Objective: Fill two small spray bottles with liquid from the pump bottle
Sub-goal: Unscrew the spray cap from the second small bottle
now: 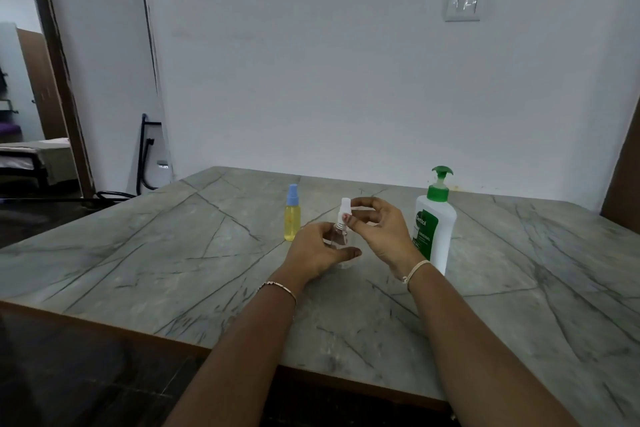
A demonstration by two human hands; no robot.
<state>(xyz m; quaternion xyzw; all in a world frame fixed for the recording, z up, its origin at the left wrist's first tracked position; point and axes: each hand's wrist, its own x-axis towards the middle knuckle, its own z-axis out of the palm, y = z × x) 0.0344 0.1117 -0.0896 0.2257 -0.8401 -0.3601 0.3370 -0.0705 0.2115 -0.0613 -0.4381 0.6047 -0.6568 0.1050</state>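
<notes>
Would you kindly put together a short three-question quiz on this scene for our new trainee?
1. Multiple choice: what does the left hand grip? A) a mug B) the clear spray bottle C) a sponge
2. True or false: the yellow spray bottle stands upright on the table, touched by neither hand.
3. Fill in: the right hand pinches the clear spray bottle's white ___.

Key: 1 B; 2 true; 3 cap
</notes>
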